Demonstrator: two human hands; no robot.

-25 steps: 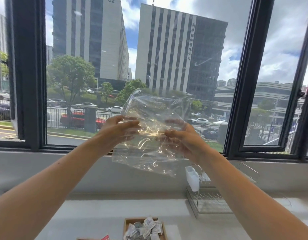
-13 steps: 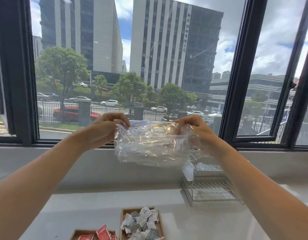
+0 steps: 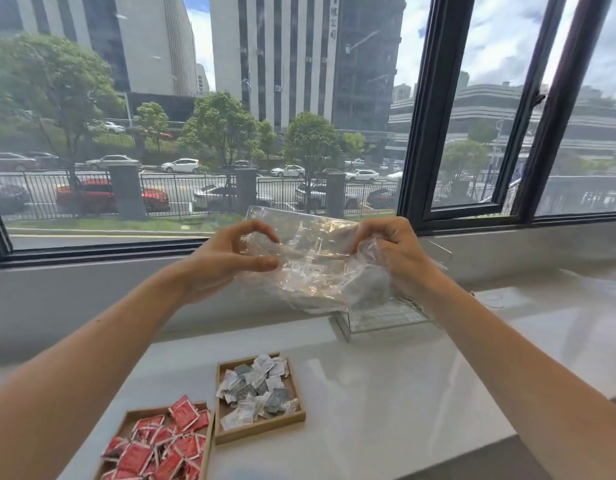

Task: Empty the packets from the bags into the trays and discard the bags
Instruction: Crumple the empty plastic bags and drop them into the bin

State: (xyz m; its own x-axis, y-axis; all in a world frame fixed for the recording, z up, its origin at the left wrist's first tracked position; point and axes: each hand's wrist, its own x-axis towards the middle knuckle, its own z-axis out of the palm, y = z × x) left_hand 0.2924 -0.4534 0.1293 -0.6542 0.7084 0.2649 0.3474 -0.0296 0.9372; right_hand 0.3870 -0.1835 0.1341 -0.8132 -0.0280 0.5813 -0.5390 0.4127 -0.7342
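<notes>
I hold an empty clear plastic bag (image 3: 317,261) in the air in front of the window. My left hand (image 3: 226,261) pinches its left edge between thumb and fingers. My right hand (image 3: 396,254) grips and bunches its right side. Below on the white counter, a wooden tray (image 3: 265,429) holds several grey and white packets (image 3: 256,389). To its left, a second wooden tray (image 3: 129,419) holds several red packets (image 3: 161,445).
A wire dish rack (image 3: 386,317) stands on the counter (image 3: 386,393) behind the bag, against the grey window sill (image 3: 74,299). A black-framed window (image 3: 414,133) fills the upper view, its right pane swung open. The counter's front edge drops off at lower right.
My hands have lowered the bag from in front of the glass toward the sill and crumpled it smaller. The camera has tilted down, so both trays show.
</notes>
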